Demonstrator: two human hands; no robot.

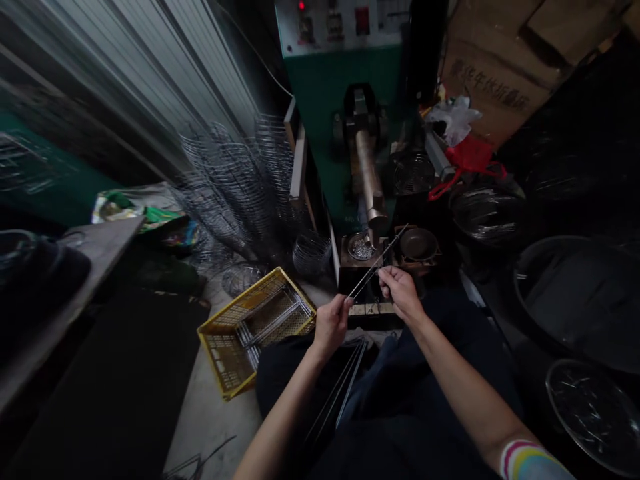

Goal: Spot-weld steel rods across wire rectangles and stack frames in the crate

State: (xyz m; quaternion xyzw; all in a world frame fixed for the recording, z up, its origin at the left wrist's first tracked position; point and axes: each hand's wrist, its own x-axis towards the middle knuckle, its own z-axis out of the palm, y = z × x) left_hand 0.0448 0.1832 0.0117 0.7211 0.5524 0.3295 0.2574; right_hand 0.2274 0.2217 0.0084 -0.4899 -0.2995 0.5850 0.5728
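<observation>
Left hand [330, 323] pinches near end of two rods [395, 241] | right hand [400, 290] grips them midway | several spare rods [345, 380] on lap | one crate [215, 333], one machine [345, 87]

Yellow crate [227, 363], green machine [330, 100], red bag [470, 157]

The machine [350, 100] is placed straight ahead, with a dish [361, 247] and a pan [417, 243] set side by side at its foot, the dish to the left. Thin rods [377, 261] are held between the left hand [331, 323] and the right hand [400, 290] just before these, and further rods [340, 387] are laid across the lap below. A crate [220, 360] is set on the floor to the left, wire frames [235, 180] are stacked behind it, and a basin [575, 293] is placed to the right.
</observation>
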